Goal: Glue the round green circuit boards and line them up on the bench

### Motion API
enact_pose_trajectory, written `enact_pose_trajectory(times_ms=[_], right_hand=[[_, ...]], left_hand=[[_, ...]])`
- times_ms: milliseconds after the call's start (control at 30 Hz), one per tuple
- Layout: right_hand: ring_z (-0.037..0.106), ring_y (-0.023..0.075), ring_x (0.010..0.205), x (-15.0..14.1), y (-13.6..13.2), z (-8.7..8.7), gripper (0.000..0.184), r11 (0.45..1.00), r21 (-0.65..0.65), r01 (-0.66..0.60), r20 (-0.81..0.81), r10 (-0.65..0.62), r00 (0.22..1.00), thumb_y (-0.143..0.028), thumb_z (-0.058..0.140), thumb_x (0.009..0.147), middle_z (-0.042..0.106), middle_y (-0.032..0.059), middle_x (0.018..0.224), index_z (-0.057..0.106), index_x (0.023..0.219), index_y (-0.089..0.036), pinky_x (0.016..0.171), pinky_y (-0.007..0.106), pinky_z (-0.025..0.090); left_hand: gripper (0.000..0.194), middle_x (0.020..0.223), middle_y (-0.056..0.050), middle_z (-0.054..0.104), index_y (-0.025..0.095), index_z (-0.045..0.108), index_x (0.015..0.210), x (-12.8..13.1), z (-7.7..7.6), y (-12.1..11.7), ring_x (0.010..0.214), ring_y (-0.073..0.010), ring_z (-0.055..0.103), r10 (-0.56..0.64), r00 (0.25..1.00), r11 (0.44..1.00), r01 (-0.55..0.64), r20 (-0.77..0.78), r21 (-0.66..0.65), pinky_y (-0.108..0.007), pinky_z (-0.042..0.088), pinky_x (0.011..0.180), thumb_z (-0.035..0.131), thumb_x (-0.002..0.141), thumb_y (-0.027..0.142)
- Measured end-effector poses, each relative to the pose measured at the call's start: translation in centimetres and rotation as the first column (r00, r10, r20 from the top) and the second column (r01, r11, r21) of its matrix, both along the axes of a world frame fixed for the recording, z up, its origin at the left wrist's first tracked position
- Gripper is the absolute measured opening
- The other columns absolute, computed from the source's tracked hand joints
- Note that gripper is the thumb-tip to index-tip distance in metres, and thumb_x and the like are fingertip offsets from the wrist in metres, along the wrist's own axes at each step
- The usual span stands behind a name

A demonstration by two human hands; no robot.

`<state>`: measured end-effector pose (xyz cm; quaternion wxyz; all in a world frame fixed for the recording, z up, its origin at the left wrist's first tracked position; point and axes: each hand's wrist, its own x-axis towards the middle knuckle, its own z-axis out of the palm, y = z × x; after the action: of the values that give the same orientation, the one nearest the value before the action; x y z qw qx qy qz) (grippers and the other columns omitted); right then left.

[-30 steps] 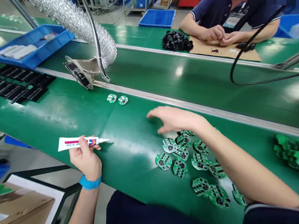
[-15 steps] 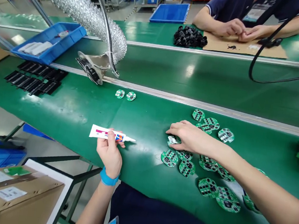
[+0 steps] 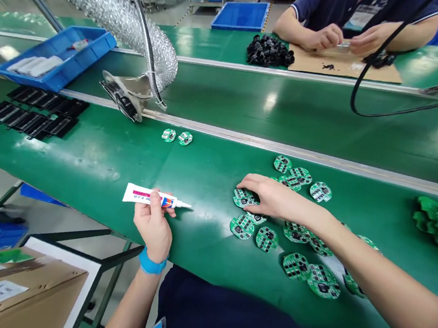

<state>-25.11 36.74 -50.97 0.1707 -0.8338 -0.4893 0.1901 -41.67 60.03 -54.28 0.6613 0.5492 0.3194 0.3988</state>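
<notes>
Right hand [image 3: 274,197] lowered to circuit board [image 3: 243,198], grip unclear; left fingers [image 3: 156,203] pinched tube [image 3: 142,195] inside worktop's [image 3: 205,183] near edge, nozzle [image 3: 183,204] likely kept clear.

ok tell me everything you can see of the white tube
The white tube looks like soft, smooth plastic. It has a flat, wide tail end, a magenta band with lettering too small to read surely, an orange and blue design near the shoulder, and a slender, tapering nozzle with no cap visible on it. It is held roughly level over the green table, nozzle to the right, with the left hand around its middle and the thumb across its face. Nothing else appears to touch it.
</notes>
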Motion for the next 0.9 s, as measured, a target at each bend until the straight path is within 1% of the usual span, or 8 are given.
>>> enact_pose_trajectory(times_ms=[133, 200, 267, 433, 533, 633, 767, 900], right_hand=[[0.060, 0.0300, 0.119, -2.5, 2.7, -0.6, 0.073, 0.986, 0.164, -0.003, -0.075, 0.015, 0.997, -0.025, 0.069, 0.085, 0.062, 0.0133, 0.129, 0.037, 0.149, -0.020, 0.097, 0.046, 0.052], [0.060, 0.0300, 0.120, -3.7, 4.3, -1.0, 0.079, 0.979, 0.204, -0.022, -0.129, 0.049, 0.990, -0.024, 0.069, 0.085, 0.062, 0.0128, 0.129, 0.029, 0.153, -0.022, 0.098, 0.047, 0.052], [0.059, 0.0310, 0.121, -4.6, 5.6, -1.4, 0.084, 0.975, 0.220, -0.028, -0.164, 0.065, 0.984, -0.023, 0.070, 0.084, 0.063, 0.0127, 0.129, 0.025, 0.154, -0.024, 0.098, 0.048, 0.052], [0.058, 0.0325, 0.124, -5.3, 7.1, -1.5, 0.090, 0.975, 0.221, -0.040, -0.187, 0.082, 0.979, -0.024, 0.073, 0.081, 0.064, 0.0117, 0.129, 0.021, 0.155, -0.026, 0.095, 0.047, 0.054], [0.059, 0.0325, 0.123, -5.4, 7.3, -1.2, 0.091, 0.980, 0.192, -0.044, -0.197, 0.082, 0.977, -0.023, 0.074, 0.081, 0.064, 0.0120, 0.129, 0.021, 0.155, -0.026, 0.094, 0.047, 0.054], [0.059, 0.0331, 0.122, -5.4, 7.4, -1.2, 0.092, 0.985, 0.167, -0.038, -0.213, 0.074, 0.974, -0.024, 0.075, 0.081, 0.064, 0.0125, 0.128, 0.021, 0.155, -0.025, 0.095, 0.047, 0.054], [0.059, 0.0334, 0.123, -5.4, 7.4, -1.5, 0.092, 0.983, 0.180, -0.034, -0.226, 0.075, 0.971, -0.024, 0.075, 0.080, 0.064, 0.0128, 0.127, 0.022, 0.155, -0.025, 0.097, 0.049, 0.053], [0.059, 0.0335, 0.123, -5.4, 7.4, -1.5, 0.091, 0.978, 0.206, -0.038, -0.229, 0.087, 0.969, -0.024, 0.075, 0.080, 0.064, 0.0126, 0.127, 0.022, 0.155, -0.027, 0.097, 0.050, 0.052]], left_hand=[[0.031, 0.078, -0.004, 0.072, 0.016, 0.059, 0.097, 0.2, 0.6, -1.0, 0.047, -0.0092, 0.058, -0.047, 0.999, 0.994, 0.049, -0.027, 0.096, -0.022, 0.049, 0.044, 0.064, 0.092, 0.045], [0.031, 0.081, -0.005, 0.073, 0.015, 0.060, 0.098, 0.1, 0.5, -1.4, 0.048, -0.0094, 0.060, -0.083, 0.994, 0.983, 0.094, -0.073, 0.158, -0.022, 0.050, 0.046, 0.064, 0.092, 0.045], [0.032, 0.083, -0.007, 0.074, 0.015, 0.062, 0.099, 0.0, 0.2, -1.6, 0.051, -0.0099, 0.062, -0.109, 0.986, 0.971, 0.132, -0.125, 0.199, -0.022, 0.051, 0.048, 0.065, 0.091, 0.045], [0.035, 0.079, -0.006, 0.072, 0.014, 0.065, 0.099, -0.5, -1.1, -1.4, 0.054, -0.0112, 0.063, -0.121, 0.972, 0.961, 0.165, -0.201, 0.223, -0.021, 0.051, 0.048, 0.065, 0.090, 0.048], [0.034, 0.077, -0.005, 0.072, 0.014, 0.066, 0.099, -0.7, -1.6, -1.3, 0.055, -0.0121, 0.064, -0.127, 0.967, 0.950, 0.183, -0.223, 0.253, -0.023, 0.051, 0.050, 0.065, 0.090, 0.048], [0.031, 0.081, -0.006, 0.073, 0.015, 0.067, 0.099, -0.9, -2.0, -1.2, 0.060, -0.0138, 0.066, -0.132, 0.960, 0.932, 0.205, -0.246, 0.298, -0.025, 0.053, 0.055, 0.066, 0.091, 0.045], [0.031, 0.085, -0.008, 0.074, 0.015, 0.067, 0.099, -0.9, -2.5, -1.0, 0.068, -0.0170, 0.070, -0.120, 0.954, 0.912, 0.215, -0.274, 0.348, -0.028, 0.055, 0.062, 0.066, 0.091, 0.045], [0.032, 0.083, -0.008, 0.074, 0.016, 0.067, 0.098, -0.8, -2.7, -0.8, 0.070, -0.0181, 0.070, -0.100, 0.951, 0.905, 0.209, -0.291, 0.372, -0.029, 0.055, 0.063, 0.066, 0.090, 0.046]])
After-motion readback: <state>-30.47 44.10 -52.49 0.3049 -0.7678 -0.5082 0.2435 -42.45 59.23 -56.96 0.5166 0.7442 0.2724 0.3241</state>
